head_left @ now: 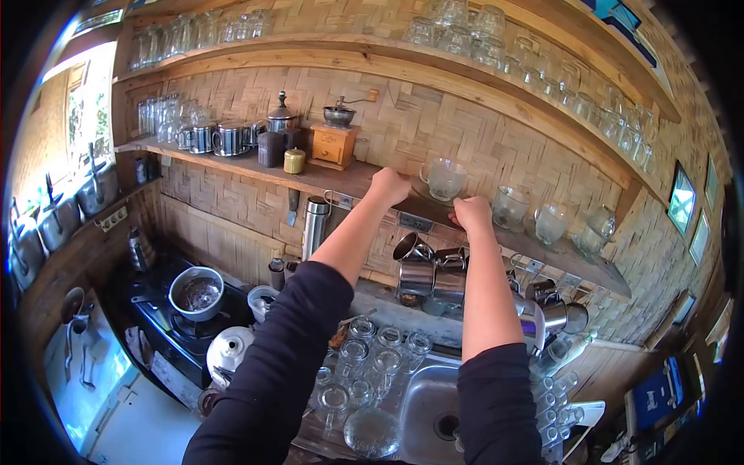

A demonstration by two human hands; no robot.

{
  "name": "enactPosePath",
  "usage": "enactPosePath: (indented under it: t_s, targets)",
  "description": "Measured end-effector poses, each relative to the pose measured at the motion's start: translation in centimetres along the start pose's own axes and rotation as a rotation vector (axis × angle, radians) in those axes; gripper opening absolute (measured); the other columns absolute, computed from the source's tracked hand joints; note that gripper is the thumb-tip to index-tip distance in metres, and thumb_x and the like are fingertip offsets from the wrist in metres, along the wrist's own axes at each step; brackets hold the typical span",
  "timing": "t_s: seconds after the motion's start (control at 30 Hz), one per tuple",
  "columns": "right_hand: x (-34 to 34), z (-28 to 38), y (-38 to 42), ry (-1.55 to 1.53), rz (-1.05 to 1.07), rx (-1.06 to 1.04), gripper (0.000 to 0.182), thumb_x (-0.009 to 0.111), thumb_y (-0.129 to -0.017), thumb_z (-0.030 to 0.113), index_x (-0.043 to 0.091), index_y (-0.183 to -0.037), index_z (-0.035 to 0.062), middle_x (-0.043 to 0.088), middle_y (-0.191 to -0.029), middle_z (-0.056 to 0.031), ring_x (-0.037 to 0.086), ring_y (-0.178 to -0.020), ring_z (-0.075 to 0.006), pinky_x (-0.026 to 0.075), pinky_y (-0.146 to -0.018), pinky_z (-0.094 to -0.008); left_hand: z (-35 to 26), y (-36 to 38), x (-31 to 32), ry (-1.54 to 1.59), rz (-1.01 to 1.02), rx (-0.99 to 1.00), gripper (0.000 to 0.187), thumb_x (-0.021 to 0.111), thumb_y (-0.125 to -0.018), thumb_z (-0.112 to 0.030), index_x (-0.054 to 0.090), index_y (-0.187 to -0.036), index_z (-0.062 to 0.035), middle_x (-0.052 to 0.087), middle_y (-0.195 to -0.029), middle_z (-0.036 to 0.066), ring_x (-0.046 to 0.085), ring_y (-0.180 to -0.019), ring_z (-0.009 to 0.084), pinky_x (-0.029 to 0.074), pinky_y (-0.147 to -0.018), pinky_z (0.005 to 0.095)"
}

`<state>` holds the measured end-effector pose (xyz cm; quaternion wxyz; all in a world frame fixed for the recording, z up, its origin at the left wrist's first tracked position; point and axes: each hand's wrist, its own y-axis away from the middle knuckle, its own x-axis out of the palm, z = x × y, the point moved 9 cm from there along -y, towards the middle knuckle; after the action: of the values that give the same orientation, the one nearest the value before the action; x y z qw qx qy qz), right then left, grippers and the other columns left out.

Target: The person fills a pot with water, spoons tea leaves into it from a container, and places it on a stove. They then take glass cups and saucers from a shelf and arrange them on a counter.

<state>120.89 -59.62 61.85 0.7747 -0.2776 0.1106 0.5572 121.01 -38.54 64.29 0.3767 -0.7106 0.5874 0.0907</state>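
Note:
Both my arms reach up to the lower wooden shelf (pixel 356 182). My left hand (pixel 390 187) is closed at the shelf, just left of a clear glass cup (pixel 446 180); its fingertips are hidden. On the cup's other side, slightly lower, my right hand (pixel 473 211) has its fingers curled at the shelf's front edge. What either hand grips, if anything, cannot be made out. The cup stands upright between my hands with its handle to the left. More glass cups (pixel 511 206) stand to the right, and a wooden coffee grinder (pixel 333 146) to the left.
Metal mugs (pixel 416 277) hang under the shelf beside a steel flask (pixel 315 225). Below are upturned glasses (pixel 387 362), a sink (pixel 418 399) and a stove with a pot (pixel 196 294). Higher up, a long shelf (pixel 364 53) bears many glasses.

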Motion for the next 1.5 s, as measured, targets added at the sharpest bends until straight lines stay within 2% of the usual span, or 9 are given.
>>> enactPosePath:
  t_s: [0.1,0.3,0.37,0.5,0.57,0.67,0.8,1.17,1.5]
  targets:
    - [-0.4,0.2,0.1,0.155,-0.136,-0.056,0.026,0.055,-0.077,0.022,0.063,-0.069,-0.0022,0.063,-0.064,-0.0167,0.065,-0.065,-0.0256,0.051,-0.064,-0.0339,3.1,-3.6,4.2,0.494,0.133,-0.234,0.022,0.055,-0.075,-0.012,0.061,-0.083,0.0075,0.064,-0.079,0.022,0.066,-0.069,0.0241,0.053,-0.061,0.0294]
    - [-0.1,-0.9,-1.0,0.222,-0.197,-0.032,0.024,0.058,-0.076,0.027,0.064,-0.085,0.0056,0.065,-0.089,-0.0144,0.061,-0.088,-0.03,0.047,-0.078,-0.0387,1.9,-3.9,5.1,0.482,0.062,-0.221,0.025,0.055,-0.082,-0.019,0.059,-0.082,0.0056,0.064,-0.069,0.019,0.066,-0.06,0.0239,0.053,-0.049,0.0263]
    - [-0.5,-0.5,-0.8,0.261,-0.28,-0.085,0.02,0.06,-0.076,0.025,0.064,-0.084,0.0061,0.065,-0.065,-0.0068,0.063,-0.059,-0.0167,0.048,-0.062,-0.0304,2.0,-4.3,5.2,0.469,0.085,-0.222,0.024,0.056,-0.083,-0.018,0.059,-0.082,0.0061,0.064,-0.07,0.019,0.066,-0.06,0.025,0.053,-0.049,0.0268]
    - [-0.2,-0.8,-1.0,0.19,-0.187,-0.028,0.024,0.059,-0.075,0.026,0.064,-0.088,0.0062,0.065,-0.086,-0.0143,0.064,-0.08,-0.0264,0.048,-0.076,-0.0359,2.0,-4.5,5.3,0.364,0.13,-0.233,0.021,0.056,-0.083,-0.012,0.058,-0.083,0.0085,0.064,-0.073,0.019,0.065,-0.06,0.0282,0.054,-0.048,0.028]
    - [0.0,-1.1,-1.3,-0.023,-0.153,-0.027,0.013,0.058,-0.076,0.013,0.06,-0.082,0.0013,0.061,-0.067,-0.0074,0.059,-0.054,-0.0159,0.048,-0.052,-0.0268,1.5,-3.4,4.5,0.42,0.095,-0.278,0.019,0.055,-0.082,-0.01,0.058,-0.083,0.0089,0.064,-0.074,0.02,0.065,-0.06,0.0285,0.054,-0.047,0.0282]
    - [0.5,-1.5,-1.6,-0.194,-0.052,-0.004,0.009,0.056,-0.076,0.007,0.058,-0.082,0.0002,0.059,-0.069,-0.0075,0.058,-0.054,-0.0151,0.047,-0.047,-0.023,2.0,-3.1,4.6,0.507,0.069,-0.327,0.016,0.055,-0.081,-0.006,0.058,-0.082,0.01,0.064,-0.074,0.02,0.065,-0.06,0.0284,0.054,-0.046,0.0284]
    - [0.4,-1.1,-0.8,-0.273,-0.018,0.032,0.006,0.055,-0.077,0.005,0.057,-0.081,0.0011,0.059,-0.07,-0.0068,0.059,-0.056,-0.0142,0.047,-0.048,-0.0213,1.9,-3.2,4.6,0.598,0.075,-0.309,0.015,0.05,-0.077,0.008,0.051,-0.086,0.0187,0.059,-0.083,0.025,0.065,-0.065,0.0345,0.056,-0.047,0.0303]
    - [-0.5,0.6,1.8,-0.533,0.046,0.012,0.03,0.057,-0.08,0.01,0.048,-0.106,-0.0015,0.06,-0.081,-0.0105,0.061,-0.064,-0.0159,0.05,-0.056,-0.025,1.0,-1.0,1.7,0.648,-0.086,-0.279,0.018,0.056,-0.078,-0.001,0.056,-0.09,0.0133,0.062,-0.078,0.02,0.065,-0.057,0.0282,0.054,-0.045,0.0281]
    - [-2.4,3.7,7.3,-0.777,0.138,0.005,0.019,0.056,-0.083,0.017,0.054,-0.091,0.0005,0.059,-0.07,-0.0074,0.056,-0.056,-0.0134,0.047,-0.052,-0.0243,-1.9,4.1,-2.8,0.842,0.018,-0.166,0.02,0.047,-0.081,0.001,0.055,-0.096,0.0113,0.058,-0.094,0.018,0.065,-0.069,0.0281,0.055,-0.049,0.026]
